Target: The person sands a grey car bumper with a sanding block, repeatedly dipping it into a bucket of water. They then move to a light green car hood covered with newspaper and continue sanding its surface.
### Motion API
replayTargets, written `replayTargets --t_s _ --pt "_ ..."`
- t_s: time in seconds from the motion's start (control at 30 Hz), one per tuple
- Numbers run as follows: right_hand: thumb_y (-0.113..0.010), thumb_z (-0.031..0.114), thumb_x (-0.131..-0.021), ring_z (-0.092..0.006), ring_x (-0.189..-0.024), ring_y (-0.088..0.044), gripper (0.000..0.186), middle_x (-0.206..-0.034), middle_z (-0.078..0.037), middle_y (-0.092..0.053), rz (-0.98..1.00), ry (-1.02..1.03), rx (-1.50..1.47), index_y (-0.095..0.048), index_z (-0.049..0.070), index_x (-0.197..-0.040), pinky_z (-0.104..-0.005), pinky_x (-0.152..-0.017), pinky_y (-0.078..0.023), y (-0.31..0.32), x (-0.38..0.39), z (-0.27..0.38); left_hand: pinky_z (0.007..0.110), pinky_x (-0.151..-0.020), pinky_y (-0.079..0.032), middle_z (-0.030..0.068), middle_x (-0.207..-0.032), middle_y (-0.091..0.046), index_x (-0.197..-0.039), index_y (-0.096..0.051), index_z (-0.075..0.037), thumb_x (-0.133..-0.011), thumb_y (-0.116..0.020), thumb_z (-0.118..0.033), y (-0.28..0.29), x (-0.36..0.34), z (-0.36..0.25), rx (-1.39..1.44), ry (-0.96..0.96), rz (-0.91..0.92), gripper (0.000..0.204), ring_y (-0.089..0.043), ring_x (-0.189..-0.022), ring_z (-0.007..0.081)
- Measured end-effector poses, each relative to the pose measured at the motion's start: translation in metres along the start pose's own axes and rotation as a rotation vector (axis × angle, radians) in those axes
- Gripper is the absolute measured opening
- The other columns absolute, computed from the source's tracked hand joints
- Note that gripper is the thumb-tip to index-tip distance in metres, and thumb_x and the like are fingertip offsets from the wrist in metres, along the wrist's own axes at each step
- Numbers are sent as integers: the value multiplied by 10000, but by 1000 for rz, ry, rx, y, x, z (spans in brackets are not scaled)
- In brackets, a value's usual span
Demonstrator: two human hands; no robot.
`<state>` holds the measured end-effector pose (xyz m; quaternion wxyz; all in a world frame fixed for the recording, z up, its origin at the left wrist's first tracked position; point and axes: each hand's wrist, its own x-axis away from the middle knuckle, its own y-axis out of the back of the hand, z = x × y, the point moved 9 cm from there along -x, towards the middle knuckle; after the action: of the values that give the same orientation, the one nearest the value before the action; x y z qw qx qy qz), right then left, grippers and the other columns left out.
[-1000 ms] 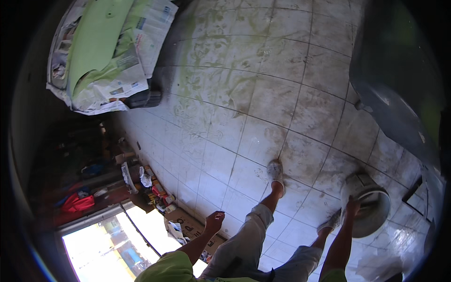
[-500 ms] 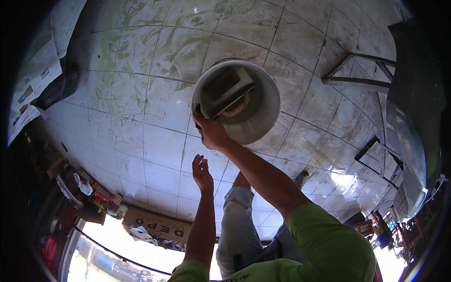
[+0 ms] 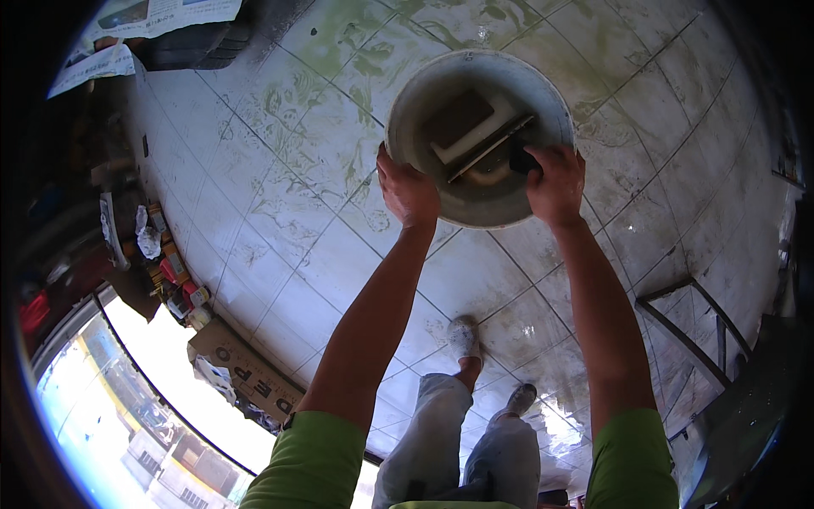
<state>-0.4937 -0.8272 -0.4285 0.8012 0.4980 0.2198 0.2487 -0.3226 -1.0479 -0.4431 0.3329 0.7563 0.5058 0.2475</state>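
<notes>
A round, pale grey bucket (image 3: 564, 106) of murky water sits on the tiled floor. My left hand (image 3: 409, 193) is closed against its left rim, fingers along the outer wall. At the right rim, my right hand (image 3: 556, 188) is closed round a small black object (image 3: 523, 159), whose kind I cannot make out; it hangs over the inside of the bucket. In the water lie a dark brown rectangular piece (image 3: 458, 117), a pale L-shaped piece (image 3: 487, 127) and a long thin straight-edged piece (image 3: 492, 151). A rounded tan shape (image 3: 490, 176) shows partly below that edge.
Wet, greenish smears mark the white floor tiles (image 3: 288, 127). A metal frame (image 3: 687, 331) stands at the lower right beside a dark curved panel (image 3: 746, 407). A cardboard box (image 3: 246, 365) and clutter line the lower left; newspaper sheets (image 3: 170, 19) hang at the upper left.
My left hand has moved up from below the bucket onto its left rim. My right hand, with the black object, has shifted from the left rim to the right. The view has turned.
</notes>
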Motion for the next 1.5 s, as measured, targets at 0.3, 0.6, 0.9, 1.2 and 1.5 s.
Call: replayTargets --t_s 0.3,0.6,0.9,1.2,1.5 --pt "-692 106 -752 -262 -1133 -605 410 -1070 -22 -720 103 -214 50 -729 178 -1154 -602 -1119 -364 -17 -130 -5 552 -965 -517 227 -1387 -528 -1397 -370 -21 -898 -554 0 -60 -157 -82 -315 -74 259 532 -570 -1251 449" --pt "-700 154 -762 -268 -1139 -599 398 -1079 -13 -697 147 -284 50 -714 217 -1155 -626 -1155 -305 -35 -282 -3 573 -897 -535 194 -1334 -549 -1275 -380 -56 -920 -578 -49 -120 -317 -156 -534 -54 366 406 -657 -1096 459" --pt "-685 232 -796 -292 -1118 -603 408 -1097 -36 -675 186 -382 145 -682 238 -1203 -658 -1124 -325 -53 -335 18 567 -790 -567 197 -1266 -605 -1234 -394 -77 -975 -563 -148 -146 -394 -165 -583 -98 437 317 -711 -950 449" --pt "-652 227 -836 -333 -1066 -603 349 -1028 -69 -687 53 -393 177 -701 228 -1181 -654 -1054 -370 -51 -331 13 552 -764 -579 156 -1168 -651 -1300 -429 -117 -910 -580 -130 -156 -393 -154 -435 -116 457 419 -727 -920 408" --pt "-652 229 -827 -336 -1114 -609 378 -1096 -77 -720 35 -763 54 -728 242 -1197 -717 -1005 -318 -96 -312 106 539 -787 -577 160 -1198 -675 -1397 -446 -122 -872 -616 -132 -168 -469 -207 -515 -537 756 552 -721 -957 400"
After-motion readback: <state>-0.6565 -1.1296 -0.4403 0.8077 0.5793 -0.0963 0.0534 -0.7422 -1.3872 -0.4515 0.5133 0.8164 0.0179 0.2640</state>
